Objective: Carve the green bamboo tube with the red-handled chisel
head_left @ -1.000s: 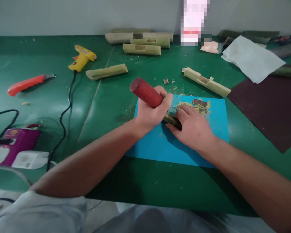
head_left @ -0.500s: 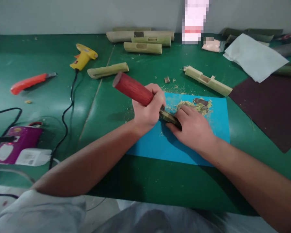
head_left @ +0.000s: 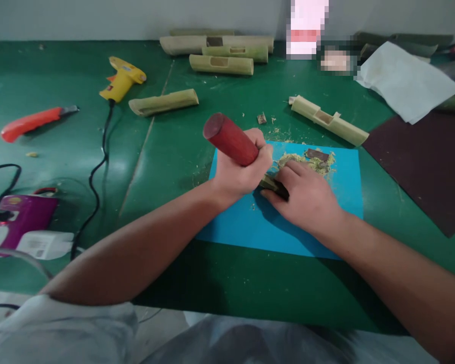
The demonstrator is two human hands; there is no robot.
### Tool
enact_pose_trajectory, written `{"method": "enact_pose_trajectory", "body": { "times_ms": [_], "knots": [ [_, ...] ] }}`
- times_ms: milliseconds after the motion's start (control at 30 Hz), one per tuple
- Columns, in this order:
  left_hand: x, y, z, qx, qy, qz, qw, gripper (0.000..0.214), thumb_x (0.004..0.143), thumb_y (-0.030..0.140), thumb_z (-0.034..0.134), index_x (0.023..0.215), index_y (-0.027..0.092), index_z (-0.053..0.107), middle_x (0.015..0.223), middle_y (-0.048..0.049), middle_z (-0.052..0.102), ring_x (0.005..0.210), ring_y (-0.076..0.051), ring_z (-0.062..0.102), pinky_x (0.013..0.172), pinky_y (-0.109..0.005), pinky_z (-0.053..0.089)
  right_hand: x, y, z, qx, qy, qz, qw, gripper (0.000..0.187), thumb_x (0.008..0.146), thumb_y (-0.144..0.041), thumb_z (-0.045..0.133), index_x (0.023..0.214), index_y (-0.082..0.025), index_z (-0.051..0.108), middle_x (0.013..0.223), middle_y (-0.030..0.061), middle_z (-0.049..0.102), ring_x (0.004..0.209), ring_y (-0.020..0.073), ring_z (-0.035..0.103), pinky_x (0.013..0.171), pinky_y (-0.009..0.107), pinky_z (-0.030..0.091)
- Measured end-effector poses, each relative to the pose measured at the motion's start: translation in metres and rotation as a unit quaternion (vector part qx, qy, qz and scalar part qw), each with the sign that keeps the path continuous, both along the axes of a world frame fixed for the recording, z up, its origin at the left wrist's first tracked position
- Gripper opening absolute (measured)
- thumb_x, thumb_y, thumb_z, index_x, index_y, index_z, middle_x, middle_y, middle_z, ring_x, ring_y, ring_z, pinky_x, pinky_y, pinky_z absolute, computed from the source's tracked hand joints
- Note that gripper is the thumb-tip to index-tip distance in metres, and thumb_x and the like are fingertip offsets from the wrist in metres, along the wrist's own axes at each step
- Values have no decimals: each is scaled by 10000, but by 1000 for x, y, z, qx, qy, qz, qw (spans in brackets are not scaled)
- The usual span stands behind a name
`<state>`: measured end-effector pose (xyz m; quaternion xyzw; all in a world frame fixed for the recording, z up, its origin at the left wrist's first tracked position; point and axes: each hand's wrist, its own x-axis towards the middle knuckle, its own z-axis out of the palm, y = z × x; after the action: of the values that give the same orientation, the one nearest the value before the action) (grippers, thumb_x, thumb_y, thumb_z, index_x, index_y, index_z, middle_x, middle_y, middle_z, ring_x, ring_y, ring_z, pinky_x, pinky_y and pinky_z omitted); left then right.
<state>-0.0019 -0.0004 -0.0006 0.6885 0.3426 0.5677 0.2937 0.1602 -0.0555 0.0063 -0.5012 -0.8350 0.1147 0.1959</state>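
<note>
My left hand [head_left: 240, 174] is wrapped round a tool with a thick red wooden handle [head_left: 229, 139], the handle tilted up and to the left. Its working end is hidden between my hands. My right hand [head_left: 307, 197] presses down on a small dark green bamboo piece [head_left: 275, 186] lying on a blue mat [head_left: 326, 232]. The two hands touch over that piece. A heap of pale green shavings [head_left: 307, 161] lies on the mat just beyond my right fingers.
On the green table [head_left: 60, 86] lie several cut bamboo tubes [head_left: 220, 64], one notched tube [head_left: 328, 120], a yellow glue gun [head_left: 121, 83] with black cord, an orange utility knife [head_left: 30, 122], a purple box [head_left: 17, 217], white paper [head_left: 405, 81] and a dark sheet [head_left: 424, 162].
The red handle swung down to the left half a second ago and now stands steeper again, close over the bamboo piece. My right hand stays on the piece.
</note>
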Motion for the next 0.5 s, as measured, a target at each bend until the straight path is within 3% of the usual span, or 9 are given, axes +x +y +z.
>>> {"method": "enact_pose_trajectory", "body": {
  "times_ms": [100,233,400,500],
  "knots": [
    [-1,2,-4,15,-49,-13,999,464,877,271,751,542,205,436,511,42,434,457,-77,391,421,-283,320,2,1,0,0,7,4,1000,180,936,-354,635,851,-197,609,895,82,626,845,233,557,709,347,387],
    [-1,7,-7,35,-109,-5,993,411,921,205,700,549,201,527,522,29,508,457,-69,451,407,-275,341,0,-1,0,1,7,-4,1000,175,929,-354,639,855,-198,609,901,85,629,844,235,555,701,348,379],
    [1,6,-5,4,-58,-20,998,391,955,339,703,610,212,571,573,24,545,513,-96,509,493,-292,418,-2,-4,-1,1,9,-10,1000,168,938,-353,631,874,-199,607,924,88,634,860,235,555,702,346,377],
    [0,4,-5,14,-42,-21,999,369,954,317,690,620,212,574,590,22,554,521,-101,515,501,-293,410,-2,-4,-1,4,7,-7,1000,165,930,-347,642,874,-196,607,923,89,634,862,235,559,706,345,378]
  ]
}}
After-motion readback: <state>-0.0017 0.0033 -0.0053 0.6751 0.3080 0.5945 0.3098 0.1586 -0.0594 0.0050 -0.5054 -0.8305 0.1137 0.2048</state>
